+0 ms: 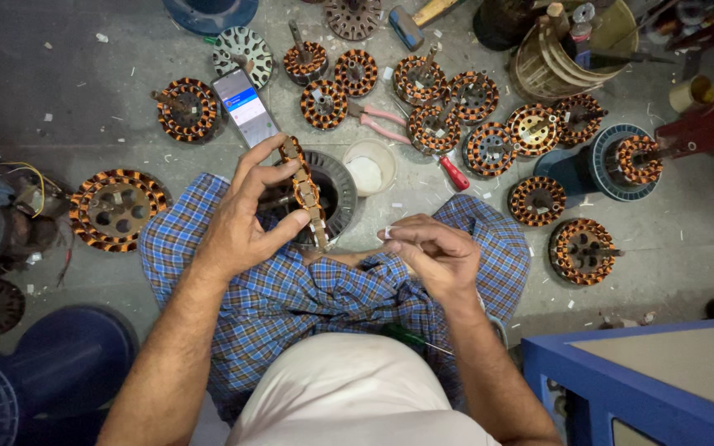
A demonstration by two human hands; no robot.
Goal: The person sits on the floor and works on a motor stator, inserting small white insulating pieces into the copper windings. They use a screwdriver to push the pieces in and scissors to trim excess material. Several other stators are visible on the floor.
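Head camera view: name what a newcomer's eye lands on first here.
Copper-wound stators lie scattered across the floor ahead of the seated person. At centre the left hand holds one stator edge-on over the checked cloth, while the right hand pinches something small beside it.

Wound stators (435, 125), a phone (244, 106), pink pliers (383, 120) and a white cup (369, 166) lie on the floor (84, 58).
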